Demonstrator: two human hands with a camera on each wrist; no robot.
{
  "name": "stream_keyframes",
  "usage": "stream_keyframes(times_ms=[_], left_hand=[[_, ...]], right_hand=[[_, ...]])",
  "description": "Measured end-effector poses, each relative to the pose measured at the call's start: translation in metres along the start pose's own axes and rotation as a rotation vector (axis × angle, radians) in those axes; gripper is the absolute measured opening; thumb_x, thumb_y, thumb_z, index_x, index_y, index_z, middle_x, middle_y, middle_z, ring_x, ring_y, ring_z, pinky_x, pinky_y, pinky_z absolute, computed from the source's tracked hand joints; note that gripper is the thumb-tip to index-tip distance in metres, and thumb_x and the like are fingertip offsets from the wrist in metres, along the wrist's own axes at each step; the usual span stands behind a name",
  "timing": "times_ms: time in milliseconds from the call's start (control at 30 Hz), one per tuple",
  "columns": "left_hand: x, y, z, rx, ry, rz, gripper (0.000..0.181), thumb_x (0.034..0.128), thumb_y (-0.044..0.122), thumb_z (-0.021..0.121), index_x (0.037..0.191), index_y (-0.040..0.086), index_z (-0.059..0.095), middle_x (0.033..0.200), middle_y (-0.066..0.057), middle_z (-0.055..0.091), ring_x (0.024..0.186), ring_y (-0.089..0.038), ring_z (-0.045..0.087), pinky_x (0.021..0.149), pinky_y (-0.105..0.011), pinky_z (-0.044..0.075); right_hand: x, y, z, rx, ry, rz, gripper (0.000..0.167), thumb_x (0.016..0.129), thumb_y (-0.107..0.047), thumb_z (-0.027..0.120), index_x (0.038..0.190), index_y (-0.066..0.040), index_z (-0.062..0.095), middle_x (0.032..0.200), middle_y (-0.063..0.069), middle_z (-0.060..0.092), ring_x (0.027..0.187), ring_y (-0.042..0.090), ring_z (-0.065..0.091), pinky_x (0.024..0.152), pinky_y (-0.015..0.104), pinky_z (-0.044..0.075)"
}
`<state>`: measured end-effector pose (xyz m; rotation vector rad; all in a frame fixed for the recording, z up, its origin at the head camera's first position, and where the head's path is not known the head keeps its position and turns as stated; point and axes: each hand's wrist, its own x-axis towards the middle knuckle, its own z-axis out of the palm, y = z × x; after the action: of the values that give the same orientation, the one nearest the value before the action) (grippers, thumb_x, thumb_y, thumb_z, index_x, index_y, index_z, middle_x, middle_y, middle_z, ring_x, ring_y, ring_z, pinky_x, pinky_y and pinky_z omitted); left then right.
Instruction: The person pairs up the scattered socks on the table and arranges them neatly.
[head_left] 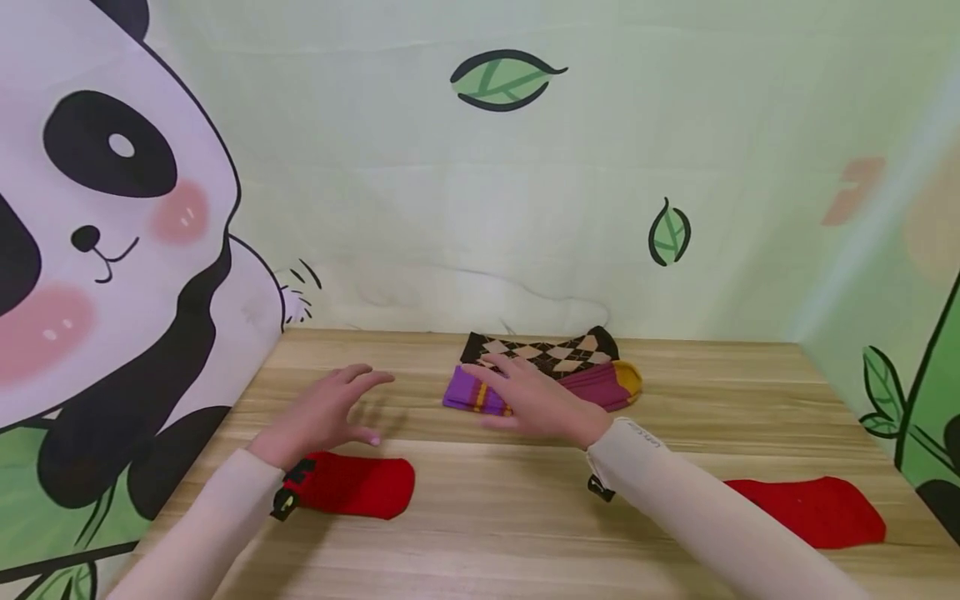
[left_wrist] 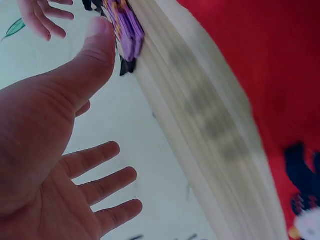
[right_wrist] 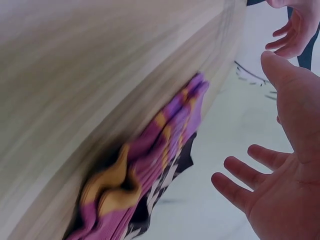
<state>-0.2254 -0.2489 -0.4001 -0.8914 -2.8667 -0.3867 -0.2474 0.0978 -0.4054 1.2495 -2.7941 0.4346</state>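
Observation:
Both hands hover over the table with nothing in them. My left hand [head_left: 322, 412], fingers spread and bent slightly, is above and behind a red sock [head_left: 360, 485] with a dark pattern at its cuff. In the head view my right hand [head_left: 536, 400] covers part of a folded purple and maroon sock [head_left: 603, 386] with a mustard toe. The right wrist view shows a gap between that hand and the purple sock [right_wrist: 170, 135]. Just behind lies a black and tan argyle sock [head_left: 558, 354]. Another red sock [head_left: 817, 510] lies at right, partly hidden under my right forearm.
The wooden table [head_left: 495, 475] ends at a pale green cloth backdrop [head_left: 360, 167] printed with leaves and a large panda [head_left: 150, 250]. A small black piece [head_left: 600, 487] shows beside my right sleeve, probably part of the right red sock.

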Motion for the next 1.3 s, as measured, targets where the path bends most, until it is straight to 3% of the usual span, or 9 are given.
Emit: stream_keyframes(times_ms=[233,367,567,633,833,1033,1300], left_hand=[[-0.027,-0.019,-0.007,0.012,0.028,-0.025,0.084,0.0686,0.029,0.097,0.140,0.008,0.059,0.135,-0.027,0.057,0.120,-0.049,0.056,0.098,-0.065,0.048],[-0.039,-0.027,-0.011,0.015,0.020,-0.077,0.083,0.0698,0.028,0.096,0.141,0.009,0.059,0.135,-0.025,0.059,0.118,-0.046,0.058,0.095,-0.063,0.050],[-0.056,-0.039,-0.013,-0.008,0.009,-0.128,0.086,0.0681,0.026,0.097,0.142,0.009,0.058,0.136,-0.022,0.059,0.119,-0.044,0.057,0.095,-0.061,0.051],[-0.059,-0.042,-0.013,-0.004,0.013,-0.132,0.085,0.0676,0.026,0.097,0.141,0.008,0.058,0.136,-0.023,0.058,0.119,-0.044,0.057,0.095,-0.062,0.051],[-0.067,-0.051,-0.014,0.032,0.016,-0.133,0.083,0.0668,0.026,0.097,0.138,0.006,0.059,0.134,-0.025,0.059,0.117,-0.045,0.058,0.094,-0.062,0.051],[-0.076,-0.054,-0.013,0.016,-0.021,-0.202,0.082,0.0695,0.024,0.095,0.141,0.007,0.058,0.137,-0.027,0.057,0.120,-0.047,0.055,0.095,-0.064,0.050],[-0.086,-0.061,-0.009,-0.014,-0.052,-0.283,0.075,0.0745,0.021,0.092,0.140,0.007,0.059,0.137,-0.027,0.056,0.123,-0.047,0.052,0.098,-0.065,0.048]], right_hand=[[0.017,-0.017,0.012,0.010,0.018,-0.090,0.074,0.098,-0.041,0.070,0.160,-0.018,0.036,0.158,0.024,0.037,0.142,0.040,0.042,0.112,0.054,0.042],[0.027,-0.027,0.019,0.004,-0.009,-0.088,0.075,0.099,-0.043,0.067,0.161,-0.019,0.033,0.161,0.021,0.033,0.143,0.042,0.041,0.113,0.056,0.039],[0.041,-0.044,0.026,-0.024,-0.022,-0.119,0.076,0.099,-0.049,0.065,0.161,-0.021,0.031,0.161,0.017,0.034,0.145,0.034,0.040,0.120,0.054,0.030],[0.045,-0.051,0.028,-0.021,-0.029,-0.123,0.077,0.099,-0.050,0.064,0.162,-0.022,0.031,0.162,0.016,0.033,0.146,0.033,0.039,0.120,0.054,0.028],[0.055,-0.067,0.034,0.001,-0.050,-0.105,0.077,0.098,-0.051,0.064,0.162,-0.024,0.030,0.165,0.014,0.030,0.148,0.035,0.035,0.114,0.050,0.040],[0.066,-0.081,0.043,0.015,-0.073,-0.118,0.077,0.099,-0.050,0.065,0.162,-0.025,0.029,0.164,0.014,0.030,0.144,0.039,0.041,0.110,0.051,0.044],[0.075,-0.095,0.053,0.036,-0.126,-0.122,0.079,0.099,-0.053,0.061,0.164,-0.027,0.024,0.165,0.013,0.027,0.147,0.037,0.036,0.113,0.048,0.042]])
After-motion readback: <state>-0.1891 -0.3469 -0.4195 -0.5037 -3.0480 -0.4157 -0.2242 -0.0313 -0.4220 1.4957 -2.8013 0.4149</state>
